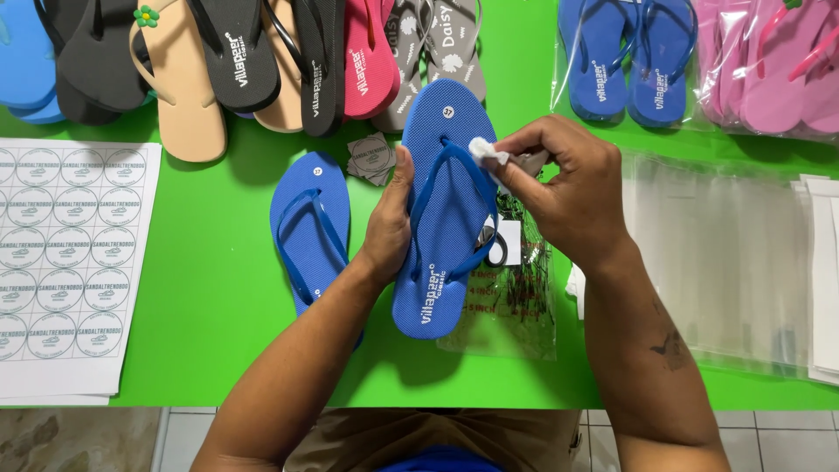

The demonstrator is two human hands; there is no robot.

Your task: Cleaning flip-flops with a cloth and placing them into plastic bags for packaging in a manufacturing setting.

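From my head camera, the green table (pixel 218 262) has its near edge at six o'clock, with tiled floor below it. Open green lies at eight o'clock, between the sticker sheet (pixel 65 262) at nine and the second blue flip-flop (pixel 310 229) lying flat just left of my work. At twelve a row of mixed flip-flops (pixel 245 61) crowds the far edge; at two sit bagged blue and pink pairs (pixel 699 61); clear bags (pixel 725 253) fill three o'clock.

The blue flip-flop (pixel 446 210) stands tilted at centre. My left hand (pixel 389 223) grips its left edge, thumb on the sole. My right hand (pixel 568 188) is pinched narrow on a small white piece (pixel 489 153), touching the strap at its one o'clock side.
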